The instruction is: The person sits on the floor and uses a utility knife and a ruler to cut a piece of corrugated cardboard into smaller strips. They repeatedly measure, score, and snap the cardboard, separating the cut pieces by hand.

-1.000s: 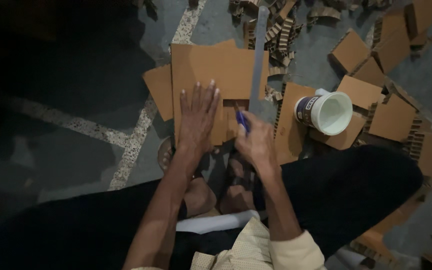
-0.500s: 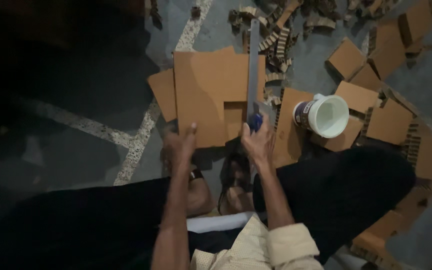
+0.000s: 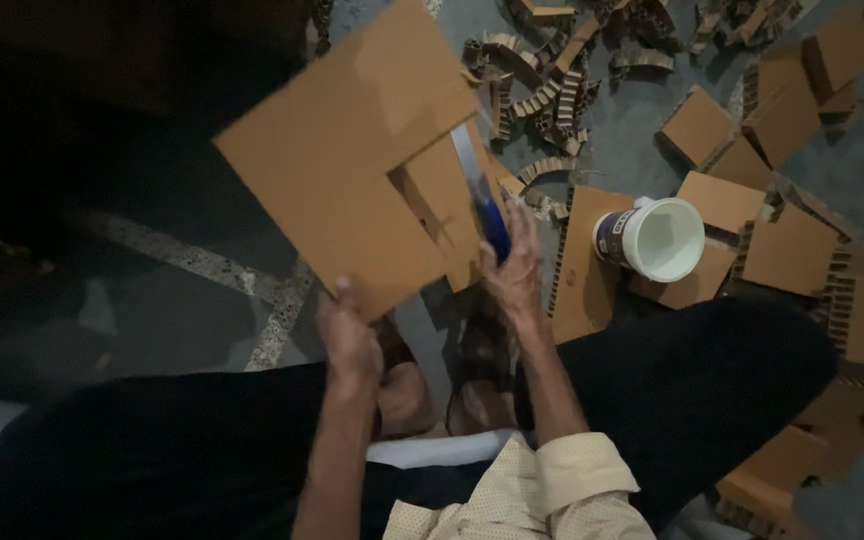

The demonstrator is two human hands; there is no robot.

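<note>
— What was the left hand (image 3: 349, 335) doing?

— It was closed on the lower edge of a big cardboard sheet (image 3: 342, 170), with the thumb on the near face. The sheet was lifted above the floor (image 3: 182, 310) and tilted, so that its top corner pointed up and a little to the right in the view. A smaller flap (image 3: 442, 205) of the same cardboard stood at its right side, partly cut out of the sheet.

— And the right hand (image 3: 514, 272)?

— It was wrapped around the blue handle of a knife (image 3: 482, 205). The long axis of the knife ran almost upright in the view, leaning a little to the left at the top. The pale blade pointed away from the person, and it lay along the right edge of the flap. I could not tell whether the blade was inside the cardboard or only against it.

— What lay around the hands?

— Just right of the right hand, a narrow cardboard panel (image 3: 582, 265) lay on the floor. Beside it, a white plastic cup (image 3: 657, 238) rested on its side with the mouth turned toward the camera. Farther out were square cardboard pieces (image 3: 792, 250), and near the top a heap of corrugated strips (image 3: 552, 80). The person's dark trousers (image 3: 692, 390) filled the bottom of the view.
</note>
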